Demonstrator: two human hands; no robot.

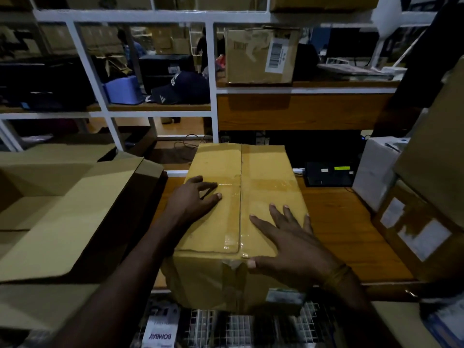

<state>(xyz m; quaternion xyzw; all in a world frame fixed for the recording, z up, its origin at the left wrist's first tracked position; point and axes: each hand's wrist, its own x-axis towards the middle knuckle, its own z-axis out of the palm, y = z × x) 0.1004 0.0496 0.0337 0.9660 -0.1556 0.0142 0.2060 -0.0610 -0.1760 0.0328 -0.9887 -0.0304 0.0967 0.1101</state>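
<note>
Lying under left grip (194, 202) and right grip (288, 243), the carton (263, 172)

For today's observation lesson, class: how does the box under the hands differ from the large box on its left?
The box under the hands is closed, its flaps sealed with clear tape; the large box stands open, flaps spread. The left hand and right hand rest on the box under the hands; no hand touches the large box. The large box looks wider than the box under the hands. Both are plain brown cardboard.
</note>
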